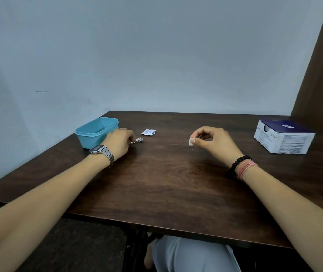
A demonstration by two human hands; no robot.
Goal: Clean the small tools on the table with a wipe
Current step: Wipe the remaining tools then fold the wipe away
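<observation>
On the dark brown wooden surface (156, 183): two bare forearms are reaching in from the near edge, and both are running out of the picture at the bottom corners.
Left hand (118, 143): it is resting just in front of the turquoise plastic tub (96, 131), its curled fingers gripping a small silver metal tool (138, 140) that is lying low on the surface. Only the tool's far end is showing; the rest is hiding under the fingers, so its exact kind is hard to tell, though it is looking like a nail clipper.
Left wrist: a silver metal wristwatch (100, 151) is sitting on it.
Right hand (213, 141): it is hovering right of centre, thumb and forefinger pinching a small folded white wipe (191, 141). Most of the wipe is hiding behind the fingertips.
Right wrist: a black bead bracelet (238, 163) and pink thread bands (247, 167) are circling it.
Torn white sachet (149, 132): it is lying flat beyond the tool, apart from both hands; its print is too small to read.
Tub contents: the inside is mostly hiding behind the near wall.
White and dark blue cardboard box (284, 137): it is sitting near the right edge, well apart from the hands, its lettering too blurred to read.
</observation>
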